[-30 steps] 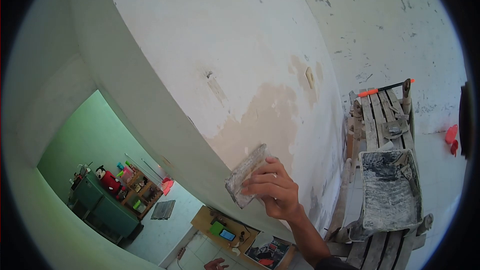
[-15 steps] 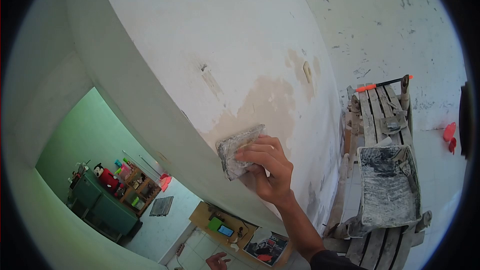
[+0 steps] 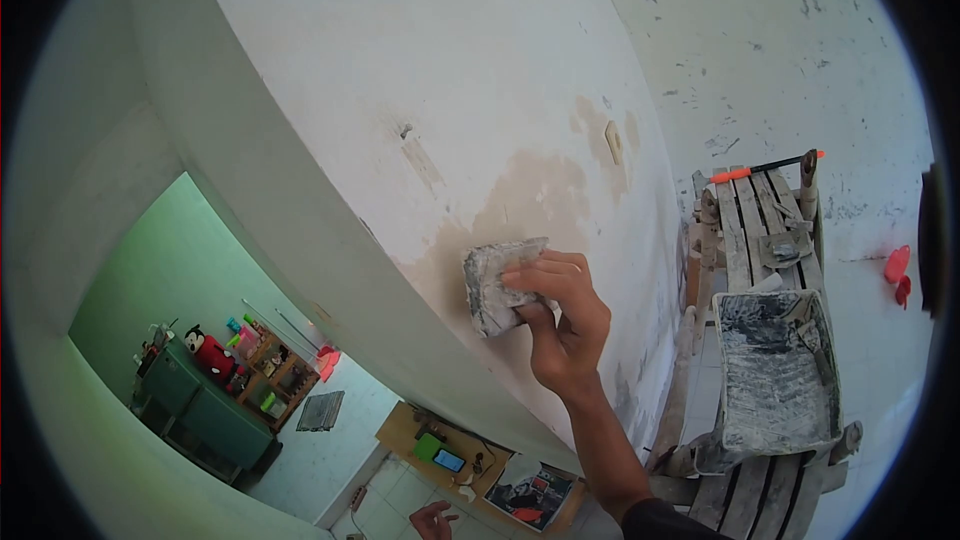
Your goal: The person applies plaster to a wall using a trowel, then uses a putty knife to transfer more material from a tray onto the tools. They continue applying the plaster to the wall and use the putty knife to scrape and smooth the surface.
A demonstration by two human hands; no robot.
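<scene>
My right hand [image 3: 565,315] grips a grey, plaster-smeared block [image 3: 497,285], its fingers over one face and its thumb below. The block lies at the white wall [image 3: 400,50], at the lower end of a beige damp-looking patch [image 3: 540,195], close to the wall's corner edge. Down at the bottom of the view, my left hand [image 3: 433,520] hangs apart from the wall with its fingers spread and curled a little, holding nothing visible.
A plaster-coated tray [image 3: 780,410] rests on a slatted wooden scaffold [image 3: 738,230] at the right, with an orange-handled tool [image 3: 735,176] above. A low table [image 3: 400,423] holds a phone [image 3: 449,460]. A green refrigerator [image 3: 205,405] stands beyond the opening.
My right hand and the block have moved right and slightly up along the wall, away from the corner edge. My left hand has shifted only slightly.
</scene>
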